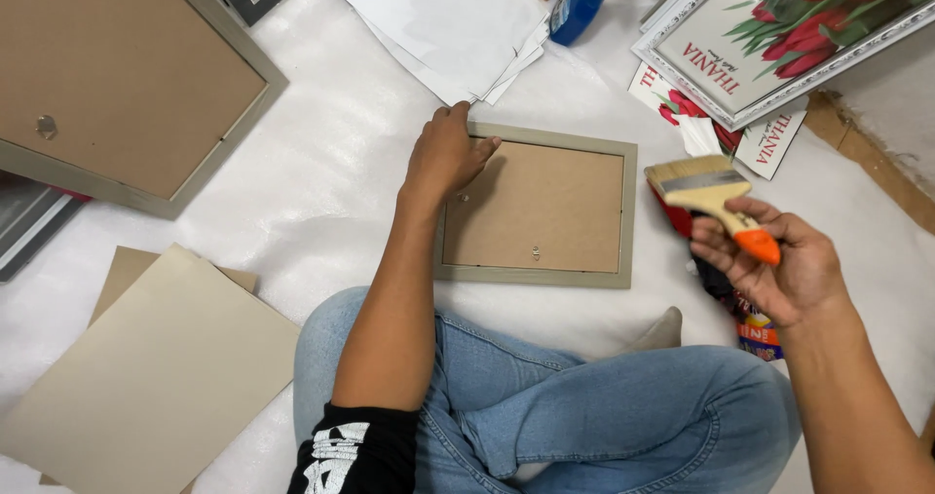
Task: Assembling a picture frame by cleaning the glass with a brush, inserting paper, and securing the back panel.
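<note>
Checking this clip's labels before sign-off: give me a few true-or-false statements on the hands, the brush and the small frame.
1. The right hand holds a paintbrush. True.
2. The small frame lies with its picture side up. False: its brown backing board faces up.
3. The left hand rests on the frame's upper left corner. True.
4. The brush bristles touch the frame. False: the brush is held apart, to its right.

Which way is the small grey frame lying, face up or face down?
Face down: the small grey frame shows its brown backing board and hanger, lying flat, with the left hand on its top-left corner.
</note>
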